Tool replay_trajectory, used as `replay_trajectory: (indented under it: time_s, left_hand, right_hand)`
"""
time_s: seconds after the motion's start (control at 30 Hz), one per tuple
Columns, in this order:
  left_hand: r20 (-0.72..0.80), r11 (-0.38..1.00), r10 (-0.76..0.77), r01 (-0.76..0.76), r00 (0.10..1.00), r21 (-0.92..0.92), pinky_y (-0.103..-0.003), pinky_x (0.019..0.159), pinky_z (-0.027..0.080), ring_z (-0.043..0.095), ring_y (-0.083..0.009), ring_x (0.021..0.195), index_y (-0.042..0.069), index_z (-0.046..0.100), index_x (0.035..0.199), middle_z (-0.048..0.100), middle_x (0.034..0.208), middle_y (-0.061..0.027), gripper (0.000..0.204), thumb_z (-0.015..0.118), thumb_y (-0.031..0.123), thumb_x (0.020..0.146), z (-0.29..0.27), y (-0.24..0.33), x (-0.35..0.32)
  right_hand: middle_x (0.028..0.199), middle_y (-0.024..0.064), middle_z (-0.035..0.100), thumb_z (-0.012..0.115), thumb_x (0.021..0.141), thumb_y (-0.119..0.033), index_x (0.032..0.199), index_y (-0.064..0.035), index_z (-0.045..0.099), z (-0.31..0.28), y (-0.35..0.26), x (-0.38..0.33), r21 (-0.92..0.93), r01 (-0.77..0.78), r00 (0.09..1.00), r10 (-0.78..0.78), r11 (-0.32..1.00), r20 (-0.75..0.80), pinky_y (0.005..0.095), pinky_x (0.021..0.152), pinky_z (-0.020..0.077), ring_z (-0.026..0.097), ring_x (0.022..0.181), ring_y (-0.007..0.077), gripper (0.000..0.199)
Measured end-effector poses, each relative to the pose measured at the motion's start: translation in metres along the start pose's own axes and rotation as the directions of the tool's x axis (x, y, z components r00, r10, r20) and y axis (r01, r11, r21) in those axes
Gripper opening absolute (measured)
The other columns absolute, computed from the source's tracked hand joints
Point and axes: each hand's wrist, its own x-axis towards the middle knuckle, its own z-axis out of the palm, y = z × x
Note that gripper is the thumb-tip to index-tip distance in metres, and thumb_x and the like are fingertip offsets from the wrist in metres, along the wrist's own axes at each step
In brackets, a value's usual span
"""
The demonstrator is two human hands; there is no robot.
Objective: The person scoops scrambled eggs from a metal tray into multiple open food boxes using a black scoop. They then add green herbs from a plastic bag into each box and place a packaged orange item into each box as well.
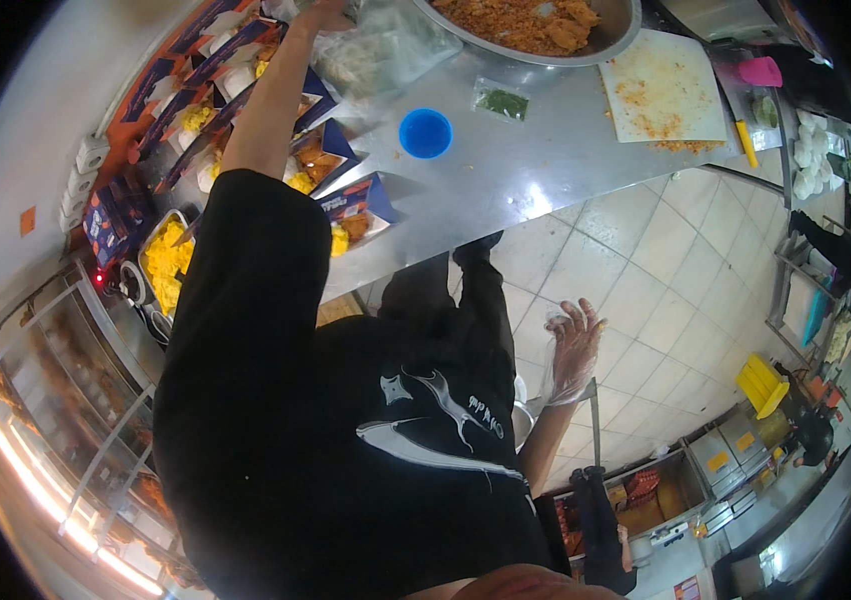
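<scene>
My bare left hand reaches to the far end of the metal table, beside a clear plastic bag with pale contents. Its fingers are too small and too near the picture's edge to make out. Under that arm stand rows of open dark blue and orange boxes, holding yellow food and browned pieces. My right hand, in a clear plastic glove, is held out over the floor to the right, fingers spread, with nothing in it. A round blue cup and a small bag of green herbs lie on the table.
A large metal bowl of orange-brown food stands at the far edge, beside a stained white cutting board and a yellow handle. A metal pan of yellow food is at left. Another person is at far right.
</scene>
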Motion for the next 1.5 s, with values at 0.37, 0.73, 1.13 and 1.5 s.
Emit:
replay_trajectory:
  time_s: [0.37, 0.73, 1.13, 1.5]
  left_hand:
    - [-0.281, 0.760, 0.239, -0.359, 0.929, -0.542, -0.045, 0.089, 0.047, 0.057, -0.0332, 0.100, 0.009, 0.043, 0.139, 0.059, 0.117, -0.0208, 0.074, 0.064, 0.009, 0.068, 0.117, -0.001, 0.061]
    - [-0.525, 0.724, -0.040, -0.337, 0.850, -0.601, -0.042, 0.082, 0.052, 0.065, -0.0342, 0.092, 0.005, 0.064, 0.108, 0.067, 0.102, -0.0194, 0.043, 0.073, 0.016, 0.067, -0.039, 0.005, -0.056]
    - [-0.038, -0.095, -0.375, -0.079, 0.926, -0.992, -0.030, 0.082, 0.053, 0.064, -0.0156, 0.092, 0.002, 0.057, 0.123, 0.066, 0.106, -0.0083, 0.050, 0.073, 0.009, 0.076, -0.108, -0.004, -0.221]
    - [0.162, -0.309, -0.484, 0.005, 0.860, -0.951, -0.029, 0.092, 0.045, 0.057, -0.0124, 0.100, 0.005, 0.058, 0.111, 0.062, 0.105, -0.0015, 0.050, 0.077, 0.000, 0.064, -0.079, 0.143, -0.494]
  right_hand:
    - [0.116, 0.0159, 0.058, 0.037, 0.098, -0.056, 0.134, -0.0029, 0.040, 0.068, 0.005, 0.031, -0.090, 0.060, 0.997, -0.055, 0.994, 0.055, 0.0375, 0.081, 0.0493, 0.062, 0.087, 0.0244, 0.064]
    - [0.115, 0.0162, 0.059, 0.042, 0.097, -0.057, 0.132, -0.0036, 0.043, 0.092, -0.008, 0.057, -0.156, 0.178, 0.959, -0.136, 0.972, 0.247, 0.0372, 0.081, 0.0488, 0.061, 0.087, 0.0230, 0.064]
    - [0.108, 0.0171, 0.062, 0.050, 0.097, -0.044, 0.130, 0.0005, 0.046, 0.220, -0.021, 0.087, -0.218, 0.240, 0.747, -0.037, 0.946, 0.664, 0.0366, 0.077, 0.0480, 0.061, 0.079, 0.0220, 0.055]
    - [0.089, 0.0025, 0.062, 0.068, 0.090, -0.017, 0.102, -0.0021, 0.064, 0.300, 0.039, 0.028, -0.541, 0.613, 0.531, 0.207, 0.576, 0.822, 0.0262, 0.069, 0.0455, 0.056, 0.077, 0.0106, 0.020]
